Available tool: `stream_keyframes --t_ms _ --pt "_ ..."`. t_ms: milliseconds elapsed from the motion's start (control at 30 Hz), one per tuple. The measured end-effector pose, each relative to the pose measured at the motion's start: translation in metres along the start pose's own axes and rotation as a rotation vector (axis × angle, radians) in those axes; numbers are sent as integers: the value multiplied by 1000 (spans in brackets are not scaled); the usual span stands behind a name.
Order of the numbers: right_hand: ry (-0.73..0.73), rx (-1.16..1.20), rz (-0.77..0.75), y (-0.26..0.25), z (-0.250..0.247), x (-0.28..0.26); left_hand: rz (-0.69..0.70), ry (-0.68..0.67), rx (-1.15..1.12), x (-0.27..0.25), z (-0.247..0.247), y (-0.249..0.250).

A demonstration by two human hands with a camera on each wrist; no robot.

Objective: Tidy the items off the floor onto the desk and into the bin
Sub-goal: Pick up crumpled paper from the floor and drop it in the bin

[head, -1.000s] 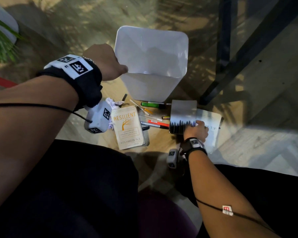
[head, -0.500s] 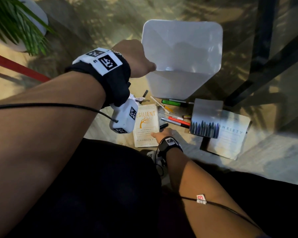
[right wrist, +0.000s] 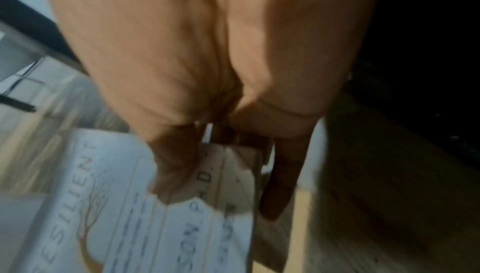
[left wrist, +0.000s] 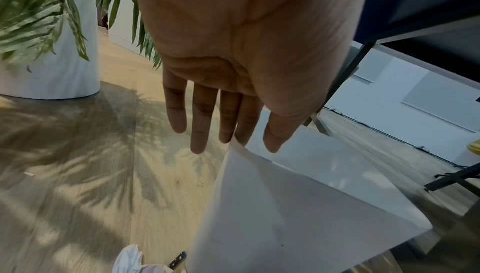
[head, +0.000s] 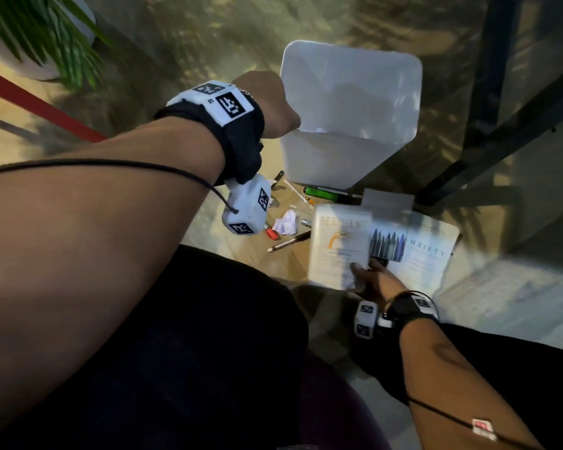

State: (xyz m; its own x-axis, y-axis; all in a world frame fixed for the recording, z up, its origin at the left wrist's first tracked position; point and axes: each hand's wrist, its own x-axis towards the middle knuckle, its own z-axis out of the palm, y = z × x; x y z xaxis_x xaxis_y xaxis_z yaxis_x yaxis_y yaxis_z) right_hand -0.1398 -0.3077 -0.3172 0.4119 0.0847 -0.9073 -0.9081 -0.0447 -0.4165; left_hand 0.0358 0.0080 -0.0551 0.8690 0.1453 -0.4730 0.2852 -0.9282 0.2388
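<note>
A white book titled Resilient (head: 337,245) is lifted off the floor and blurred. My right hand (head: 368,274) grips its near edge. In the right wrist view the thumb lies on the cover of the book (right wrist: 103,205) and the other fingers of the right hand (right wrist: 221,195) reach beneath it. My left hand (head: 270,102) is at the near-left corner of the white bin (head: 348,141). In the left wrist view the left hand (left wrist: 236,144) has straight fingers, thumb inside the rim of the bin (left wrist: 285,205), the rest outside.
On the floor lie an Anxiety book (head: 426,251), a grey crayon-print booklet (head: 387,235), a green marker (head: 322,193), crumpled paper (head: 285,222), a pen (head: 290,241) and a red item (head: 272,233). A potted plant (left wrist: 52,62) stands left. A black desk leg (head: 488,92) stands right.
My right hand took hold of the Resilient book and lifted it to the right, uncovering crumpled paper and a pen. The left hand stayed at the bin's corner.
</note>
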Motion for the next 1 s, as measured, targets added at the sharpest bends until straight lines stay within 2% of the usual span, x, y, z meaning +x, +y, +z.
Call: stream_keyframes --t_ms 100,233,300,367,400,433,467,500,567,633,700,833,900,1000 --pt "111 100 -28 5 -18 -7 7 3 7 1 0 -1" --pt "337 -27 11 8 -21 10 13 -4 11 3 0 -2" --pt "408 -184 18 15 -19 33 12 -5 7 4 1 -3" --pt "577 -494 52 6 -1 35 13 -3 8 5 1 -4" --pt "709 -661 37 -6 16 23 13 -4 7 5 1 -4" --pt "806 -770 -29 -16 34 15 13 -8 5 6 1 -4" --pt "821 -807 -147 -25 54 6 14 -12 2 6 1 -5" --pt "731 -827 -268 -34 77 0 16 -14 0 6 2 -5" --pt "398 -869 -429 -40 117 6 18 -12 -1 7 2 -7" --pt "175 -901 -472 -46 153 20 23 -17 4 6 3 -7" --pt "73 -1001 -430 -53 177 31 31 -40 21 3 2 -4" --pt "1 -1175 -402 -51 191 58 42 -99 41 3 1 0" --pt "46 -1203 -420 -46 188 63 38 -94 45 5 1 1" --pt "166 -1102 -463 -44 177 53 36 -83 49 6 -1 2"
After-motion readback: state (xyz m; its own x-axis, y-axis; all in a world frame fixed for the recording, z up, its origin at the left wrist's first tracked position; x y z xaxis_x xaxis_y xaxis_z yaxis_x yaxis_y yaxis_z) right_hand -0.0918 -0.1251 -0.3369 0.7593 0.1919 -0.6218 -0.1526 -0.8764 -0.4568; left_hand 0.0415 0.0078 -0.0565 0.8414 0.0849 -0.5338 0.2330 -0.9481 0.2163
